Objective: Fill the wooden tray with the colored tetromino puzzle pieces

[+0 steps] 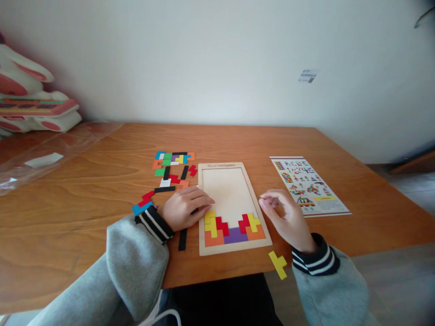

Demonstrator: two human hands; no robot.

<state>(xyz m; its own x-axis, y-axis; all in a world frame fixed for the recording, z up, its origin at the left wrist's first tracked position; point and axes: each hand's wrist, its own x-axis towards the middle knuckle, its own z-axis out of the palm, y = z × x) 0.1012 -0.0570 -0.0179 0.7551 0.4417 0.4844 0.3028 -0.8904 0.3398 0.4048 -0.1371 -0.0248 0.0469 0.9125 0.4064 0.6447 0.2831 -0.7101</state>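
1 camera, worn on head: looks forward and down over worktop [102, 190] from near edge, close above lap [220, 299]; wide view reaches wall [204, 68] beyond far edge.

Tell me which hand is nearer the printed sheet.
Right. The right hand is beside the left edge of the printed sheet; the left hand is farther off, at the left edge of the wooden board.

left hand [186, 207]: palm down, fingers toward 3 o'clock | right hand [283, 215]: fingers curled toward 9 o'clock, thumb near fingertips
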